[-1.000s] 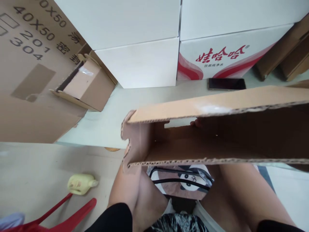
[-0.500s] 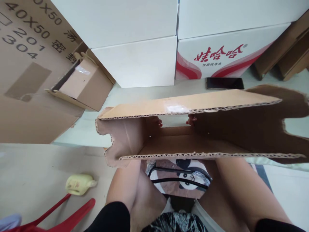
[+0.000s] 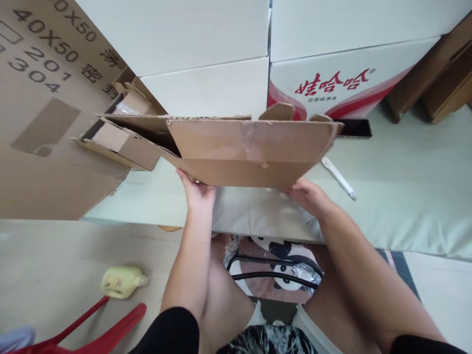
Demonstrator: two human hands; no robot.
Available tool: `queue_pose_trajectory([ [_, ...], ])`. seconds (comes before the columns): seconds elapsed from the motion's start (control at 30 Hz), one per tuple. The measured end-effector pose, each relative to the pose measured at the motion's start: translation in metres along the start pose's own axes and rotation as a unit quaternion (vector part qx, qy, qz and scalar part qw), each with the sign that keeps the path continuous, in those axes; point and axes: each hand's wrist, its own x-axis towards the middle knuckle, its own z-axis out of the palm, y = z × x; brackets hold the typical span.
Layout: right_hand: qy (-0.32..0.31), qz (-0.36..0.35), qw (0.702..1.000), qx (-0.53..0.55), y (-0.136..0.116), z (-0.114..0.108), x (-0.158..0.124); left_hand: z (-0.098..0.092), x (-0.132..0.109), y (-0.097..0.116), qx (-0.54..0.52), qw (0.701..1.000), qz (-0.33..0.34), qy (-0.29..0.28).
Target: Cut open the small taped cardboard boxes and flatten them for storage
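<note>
A brown cardboard box (image 3: 243, 147) is held up above the table, its broad taped panel facing me and loose flaps along its upper edge. My left hand (image 3: 198, 189) grips its lower left part, thumb on the near side and the other fingers hidden. At the lower right corner my right hand (image 3: 308, 194) is closed on the cardboard, fingertips partly out of sight. A white utility knife (image 3: 339, 178) lies on the table just right of my right hand. Behind the box, a black phone (image 3: 356, 129) is partly covered.
White cartons (image 3: 206, 93) with red lettering on one stand stacked at the back. A large printed cardboard sheet (image 3: 40, 128) and a small open box (image 3: 138, 150) are at left. Brown boxes (image 3: 424, 69) lean at right. A yellow bottle (image 3: 123, 281) lies on the floor.
Both hands have tipped and turned the box away, so its outer panel faces me instead of its open inside. The utility knife and my hands have come into clear view.
</note>
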Motion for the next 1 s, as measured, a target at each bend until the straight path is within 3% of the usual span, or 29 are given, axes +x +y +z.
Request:
queue_pose_trajectory([
  [0.07, -0.027, -0.006, 1.0, 0.006, -0.001, 0.001, 0.0, 0.0, 0.0, 0.006, -0.001, 0.999, 0.008, 0.046],
  [0.13, -0.012, -0.013, 1.0, -0.007, -0.001, 0.002, -0.002, 0.0, 0.0, 0.006, 0.015, 0.998, 0.006, 0.056],
  [0.23, 0.066, -0.019, 0.997, -0.028, 0.002, 0.002, -0.004, 0.002, 0.0, -0.009, 0.062, 0.997, 0.002, 0.05],
  [0.33, 0.151, -0.028, 0.988, -0.017, 0.004, 0.0, -0.004, 0.001, 0.002, -0.024, 0.117, 0.99, 0.056, 0.059],
  [0.47, 0.216, -0.013, 0.976, 0.022, -0.007, -0.014, -0.006, -0.004, 0.007, -0.018, 0.204, 0.975, 0.087, 0.031],
  [0.63, 0.173, 0.097, 0.974, 0.104, -0.031, -0.039, -0.016, -0.006, 0.006, 0.009, 0.305, 0.949, 0.009, -0.078],
  [0.77, 0.127, 0.113, 0.982, 0.083, -0.033, -0.053, -0.02, -0.003, -0.001, 0.009, 0.403, 0.903, -0.032, -0.147],
  [0.87, 0.106, 0.065, 0.991, 0.046, -0.028, -0.055, -0.019, 0.003, 0.001, 0.001, 0.423, 0.893, 0.024, -0.149],
  [1.0, 0.089, -0.001, 0.996, 0.02, -0.03, -0.055, -0.018, 0.013, 0.008, -0.005, 0.401, 0.885, 0.197, -0.129],
])
